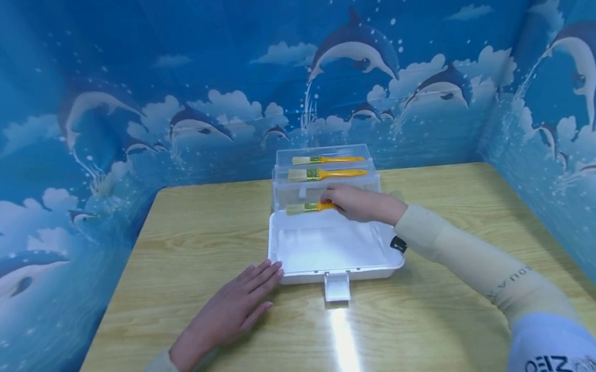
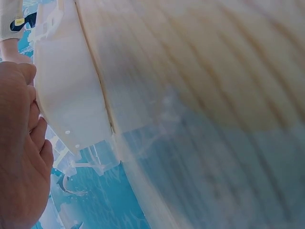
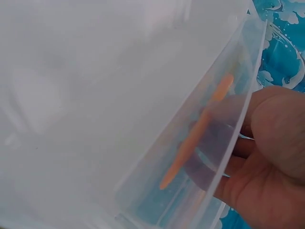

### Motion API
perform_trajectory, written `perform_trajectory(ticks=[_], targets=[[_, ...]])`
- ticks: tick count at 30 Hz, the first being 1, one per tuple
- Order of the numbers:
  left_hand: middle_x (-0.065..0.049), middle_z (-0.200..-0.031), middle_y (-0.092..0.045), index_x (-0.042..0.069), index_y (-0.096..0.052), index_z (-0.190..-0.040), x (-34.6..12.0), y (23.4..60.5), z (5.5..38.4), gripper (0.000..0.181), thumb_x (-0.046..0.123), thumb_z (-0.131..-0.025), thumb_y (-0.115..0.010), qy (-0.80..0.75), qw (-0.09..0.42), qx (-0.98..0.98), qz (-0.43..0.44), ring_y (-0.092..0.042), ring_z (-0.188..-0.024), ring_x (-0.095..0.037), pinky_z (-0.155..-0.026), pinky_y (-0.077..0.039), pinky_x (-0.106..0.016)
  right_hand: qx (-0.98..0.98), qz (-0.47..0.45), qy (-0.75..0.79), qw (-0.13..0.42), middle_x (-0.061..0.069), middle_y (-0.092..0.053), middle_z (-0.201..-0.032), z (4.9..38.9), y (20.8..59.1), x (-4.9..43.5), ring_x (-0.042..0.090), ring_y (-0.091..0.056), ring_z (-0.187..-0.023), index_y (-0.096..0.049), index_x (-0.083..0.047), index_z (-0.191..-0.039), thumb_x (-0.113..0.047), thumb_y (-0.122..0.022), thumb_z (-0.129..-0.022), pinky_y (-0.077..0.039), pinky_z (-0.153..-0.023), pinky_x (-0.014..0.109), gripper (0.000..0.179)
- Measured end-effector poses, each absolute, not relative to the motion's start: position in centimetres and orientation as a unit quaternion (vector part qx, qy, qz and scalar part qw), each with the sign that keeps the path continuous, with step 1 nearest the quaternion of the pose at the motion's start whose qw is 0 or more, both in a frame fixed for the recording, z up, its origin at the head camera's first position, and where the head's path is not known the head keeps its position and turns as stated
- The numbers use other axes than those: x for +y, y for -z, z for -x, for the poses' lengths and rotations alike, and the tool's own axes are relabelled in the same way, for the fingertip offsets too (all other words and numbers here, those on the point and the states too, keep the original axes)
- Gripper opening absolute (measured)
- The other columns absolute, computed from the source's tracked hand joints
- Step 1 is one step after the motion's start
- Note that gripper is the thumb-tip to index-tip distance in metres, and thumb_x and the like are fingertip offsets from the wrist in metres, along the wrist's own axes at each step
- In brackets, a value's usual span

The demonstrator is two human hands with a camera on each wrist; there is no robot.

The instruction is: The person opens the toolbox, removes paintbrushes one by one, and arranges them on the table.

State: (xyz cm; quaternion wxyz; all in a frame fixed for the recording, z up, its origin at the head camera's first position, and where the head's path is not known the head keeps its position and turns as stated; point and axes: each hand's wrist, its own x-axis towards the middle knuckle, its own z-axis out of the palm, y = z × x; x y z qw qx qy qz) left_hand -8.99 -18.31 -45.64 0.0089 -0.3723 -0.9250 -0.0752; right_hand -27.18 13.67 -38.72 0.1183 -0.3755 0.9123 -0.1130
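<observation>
A white plastic box [image 1: 333, 247] with its lid raised stands on the table, and clear stepped trays [image 1: 327, 192] rise at its back. One paintbrush [image 1: 296, 161] lies in the top tray and a wider paintbrush [image 1: 305, 175] in the tray below. At the lowest tray my right hand [image 1: 361, 203] grips the yellow handle of a third paintbrush [image 1: 299, 209], its bristles pointing left. Through the translucent tray wall in the right wrist view, an orange handle [image 3: 195, 133] shows by the fingers. My left hand [image 1: 236, 305] touches the box's front left corner, fingers nearly straight.
The box sits on a wood-grain table [image 1: 197, 233]. Its white latch [image 1: 337, 287] hangs down at the front. A blue dolphin-print curtain [image 1: 217, 70] encloses the back and both sides.
</observation>
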Motion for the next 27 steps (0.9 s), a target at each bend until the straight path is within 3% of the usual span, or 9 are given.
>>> perform_trajectory(ticks=[27], targets=[[0.006, -0.169, -0.017, 0.021, -0.022, -0.162, -18.29, 45.65, 8.98, 0.063, 0.037, -0.108, -0.048, 0.074, 0.015, -0.923, 0.378, -0.02, -0.156, -0.015, -0.128, -0.019, -0.038, 0.91, 0.368, 0.151, 0.119, 0.009, -0.065, -0.132, 26.85, 38.24, 14.45, 0.024, -0.059, -0.127, -0.062, -0.007, -0.136, -0.002, -0.057, -0.102, -0.052, -0.109, 0.041, 0.034]])
